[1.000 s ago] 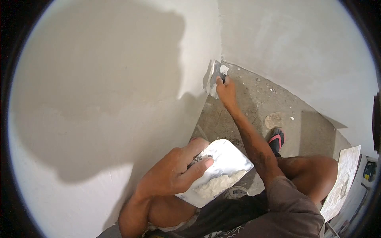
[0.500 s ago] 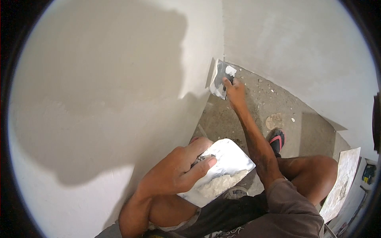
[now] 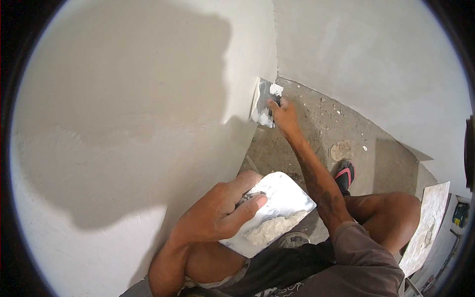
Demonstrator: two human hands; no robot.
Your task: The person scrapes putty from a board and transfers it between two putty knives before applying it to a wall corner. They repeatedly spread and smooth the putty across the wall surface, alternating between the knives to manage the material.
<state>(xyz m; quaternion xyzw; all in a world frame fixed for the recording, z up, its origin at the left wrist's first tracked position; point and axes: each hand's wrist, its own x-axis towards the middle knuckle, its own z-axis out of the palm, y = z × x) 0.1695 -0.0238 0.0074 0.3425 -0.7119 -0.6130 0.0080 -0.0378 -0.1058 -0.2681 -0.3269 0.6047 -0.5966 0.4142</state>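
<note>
My left hand [image 3: 225, 208] is closed around a wide plastering trowel [image 3: 284, 190], its flat face turned up above my lap. A heap of white putty [image 3: 274, 228] lies along the trowel's near edge. Further off, my right hand [image 3: 285, 116] grips a putty knife [image 3: 262, 104] with a broad metal blade. White putty smears its face, and its left edge lies against the left wall [image 3: 173, 148], low down by the corner. Fingers and thumb wrap the handle, which is mostly hidden.
Dusty concrete floor [image 3: 316, 128] with crumbs of debris runs along the right wall [image 3: 371, 64]. My sandalled foot [image 3: 345, 175] rests there. A pale board [image 3: 426, 225] leans at the right, with a green item [image 3: 461, 215] beyond it.
My right hand has moved slightly left and down with the putty knife, whose blade now meets the left wall. My left hand and its trowel have barely shifted.
</note>
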